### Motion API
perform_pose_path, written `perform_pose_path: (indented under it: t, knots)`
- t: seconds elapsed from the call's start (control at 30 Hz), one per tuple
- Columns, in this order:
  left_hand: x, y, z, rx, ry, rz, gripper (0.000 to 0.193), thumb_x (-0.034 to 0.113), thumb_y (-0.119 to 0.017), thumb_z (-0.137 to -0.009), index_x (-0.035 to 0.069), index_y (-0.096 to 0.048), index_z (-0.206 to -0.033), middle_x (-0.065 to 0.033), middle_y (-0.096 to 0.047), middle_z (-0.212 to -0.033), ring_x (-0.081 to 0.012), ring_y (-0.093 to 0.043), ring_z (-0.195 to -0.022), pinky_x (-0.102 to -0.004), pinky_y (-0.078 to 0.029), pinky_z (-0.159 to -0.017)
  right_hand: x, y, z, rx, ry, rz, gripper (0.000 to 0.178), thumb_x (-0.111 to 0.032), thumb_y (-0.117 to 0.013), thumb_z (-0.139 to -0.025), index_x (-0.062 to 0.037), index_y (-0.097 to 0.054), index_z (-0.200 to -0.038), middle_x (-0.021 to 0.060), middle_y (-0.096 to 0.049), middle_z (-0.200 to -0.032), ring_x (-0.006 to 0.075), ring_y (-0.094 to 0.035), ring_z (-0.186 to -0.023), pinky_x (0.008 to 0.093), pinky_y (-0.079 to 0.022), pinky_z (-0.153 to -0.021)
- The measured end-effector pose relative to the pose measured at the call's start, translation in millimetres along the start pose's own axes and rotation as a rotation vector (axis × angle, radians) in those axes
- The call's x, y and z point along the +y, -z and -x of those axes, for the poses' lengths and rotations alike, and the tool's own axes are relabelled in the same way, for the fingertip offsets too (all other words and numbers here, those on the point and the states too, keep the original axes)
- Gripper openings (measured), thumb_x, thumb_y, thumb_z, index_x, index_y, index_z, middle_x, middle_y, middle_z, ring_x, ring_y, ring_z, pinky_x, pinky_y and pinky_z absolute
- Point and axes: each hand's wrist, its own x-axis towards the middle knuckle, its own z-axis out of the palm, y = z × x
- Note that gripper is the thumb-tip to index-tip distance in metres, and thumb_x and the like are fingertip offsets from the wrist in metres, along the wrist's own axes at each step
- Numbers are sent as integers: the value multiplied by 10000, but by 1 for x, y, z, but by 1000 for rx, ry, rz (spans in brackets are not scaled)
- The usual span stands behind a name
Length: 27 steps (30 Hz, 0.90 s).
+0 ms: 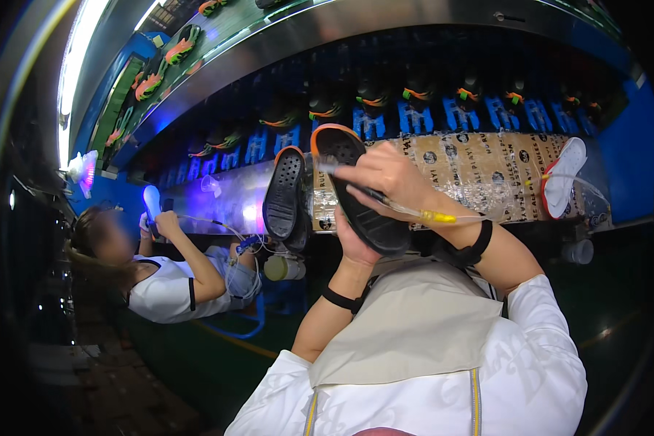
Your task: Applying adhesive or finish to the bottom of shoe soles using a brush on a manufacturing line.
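Note:
A black shoe sole [374, 221] with an orange rim at its toe is held tilted in front of me. My left hand [356, 243] is closed round its heel end from below and from the left. My right hand [396, 174] grips a thin black-handled brush [369, 193] fed by a clear tube with a yellow fitting [437, 216]. The brush's blurred tip lies over the front part of the sole. Left of it rests another black sole [280, 203] with holes and an orange toe edge, partly covering a further dark sole.
Taped brown cardboard [479, 171] covers the bench. A white, red-rimmed sole [563, 178] lies at its right, crossed by a tube. Behind stand shoe uppers on blue holders [414, 116]. A co-worker [174, 283] at left handles a sole. A jar [283, 268] sits below the bench edge.

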Motion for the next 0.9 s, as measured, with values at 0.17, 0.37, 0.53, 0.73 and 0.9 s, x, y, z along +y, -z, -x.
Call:
perform_pose_path:
  t: [0.17, 0.37, 0.53, 0.73, 0.9]
  knots:
    - [1, -9, -5, -202, 5, 81, 800, 707, -266, -1022, 150, -461, -1563, -160, -547, -1525, -339, -557, -1390, -520, -473, -1160, 7, 4, 3, 143, -92, -327, 327, -96, -801, -834, -84, -763, -1159, 82, -698, -879, 271, -652, -829, 399, -472, -823]
    - [8, 12, -6, -194, -73, -6, 811, 731, -335, -1008, 155, -456, -1565, -142, -512, -1556, -334, -517, -1424, -500, -417, -1215, -3, 7, 6, -92, 60, -235, 283, -104, -796, -839, -68, -765, -1118, 74, -720, -882, 248, -648, -841, 388, -454, -854]
    - [10, -6, -8, -217, -24, 173, 832, 755, -360, -992, 129, -497, -1523, -145, -559, -1501, -315, -542, -1396, -492, -445, -1183, -4, 13, 7, 84, -62, -84, 291, -122, -808, -855, -87, -777, -1142, 49, -715, -887, 243, -632, -841, 392, -445, -841]
    - [19, -6, -4, 113, -239, -351, 794, 732, -335, -1014, 137, -529, -1502, -112, -599, -1455, -303, -591, -1336, -484, -463, -1158, -14, 23, 7, -292, 36, -462, 305, -142, -815, -856, -137, -787, -1160, 37, -699, -862, 227, -613, -867, 396, -425, -800]
    - [30, 4, -12, 36, -268, -149, 740, 660, -302, -1041, 121, -543, -1486, -140, -626, -1434, -324, -618, -1295, -486, -491, -1128, -16, 19, 11, -268, 100, -84, 274, -149, -828, -852, -125, -785, -1122, 49, -704, -866, 237, -635, -884, 412, -440, -841]
